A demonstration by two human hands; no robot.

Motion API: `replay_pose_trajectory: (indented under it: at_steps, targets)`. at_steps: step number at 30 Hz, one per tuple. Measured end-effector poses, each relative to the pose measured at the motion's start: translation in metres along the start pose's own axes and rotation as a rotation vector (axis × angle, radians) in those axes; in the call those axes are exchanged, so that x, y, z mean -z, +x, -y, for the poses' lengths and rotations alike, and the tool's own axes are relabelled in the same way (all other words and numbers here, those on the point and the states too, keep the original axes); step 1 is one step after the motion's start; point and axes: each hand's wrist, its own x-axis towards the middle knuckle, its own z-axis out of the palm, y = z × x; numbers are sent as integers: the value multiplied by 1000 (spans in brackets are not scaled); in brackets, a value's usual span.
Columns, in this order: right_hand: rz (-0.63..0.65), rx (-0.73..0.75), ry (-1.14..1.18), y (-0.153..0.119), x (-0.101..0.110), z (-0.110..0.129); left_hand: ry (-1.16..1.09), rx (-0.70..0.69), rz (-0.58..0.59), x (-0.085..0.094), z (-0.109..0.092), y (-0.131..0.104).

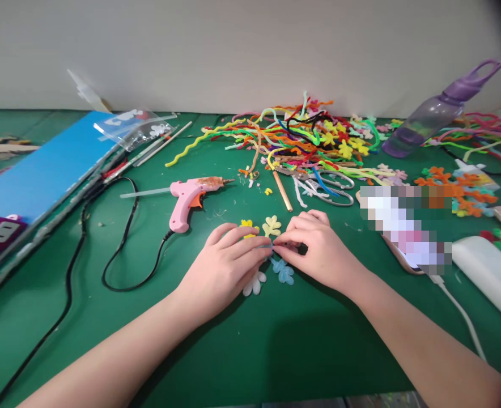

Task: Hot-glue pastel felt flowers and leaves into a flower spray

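Note:
My left hand (229, 262) reaches in over several fuzzy flower-shaped pieces, its fingers bent together and its thumb hidden below. My right hand (314, 246) meets it from the right, thumb and forefinger pinched. A small bluish bit shows between the two sets of fingertips; its kind is unclear. Around them lie a bright yellow piece (249, 228), a pale yellow piece (271, 226), a light blue piece (283, 272) and a white piece (255, 283), partly under my left hand. Whether these pieces are joined is hidden by my fingers.
A pink glue gun (185, 203) with a black cord (127, 226) lies left. Behind are heaped pipe cleaners (284, 136), scissors (333, 190) and a purple bottle (424, 122). On the right are a phone (403, 232), a white block (486, 272) and orange flower pieces (457, 190).

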Motion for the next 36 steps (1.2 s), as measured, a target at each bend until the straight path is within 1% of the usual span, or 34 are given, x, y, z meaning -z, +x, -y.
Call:
replay_pose_trajectory:
  at_steps: [2, 5, 11, 17, 19, 22, 27, 32, 36]
  targets:
    - [9, 3, 1, 0, 1, -1, 9, -33, 32, -1, 1, 1]
    - [28, 25, 0, 0, 1, -1, 35, -20, 54, -1, 1, 1]
    - [43, 104, -86, 0, -2, -1, 94, 11, 62, 2, -5, 2]
    - [92, 203, -188, 1, -1, 1, 159, 31, 55, -1, -9, 1]
    - [96, 216, -212, 1, -1, 2, 167, 37, 57, -1, -9, 0]
    - [78, 178, -212, -1, -2, 4, 162, 28, 58, -1, -10, 0]
    - [38, 98, -143, -2, 0, 2, 144, 8, 46, -2, -9, -1]
    - [29, 88, -120, -1, 2, 1, 115, -11, 54, -2, -8, 0]
    - [23, 73, -139, -1, -1, 0, 123, 12, 50, -1, -8, -1]
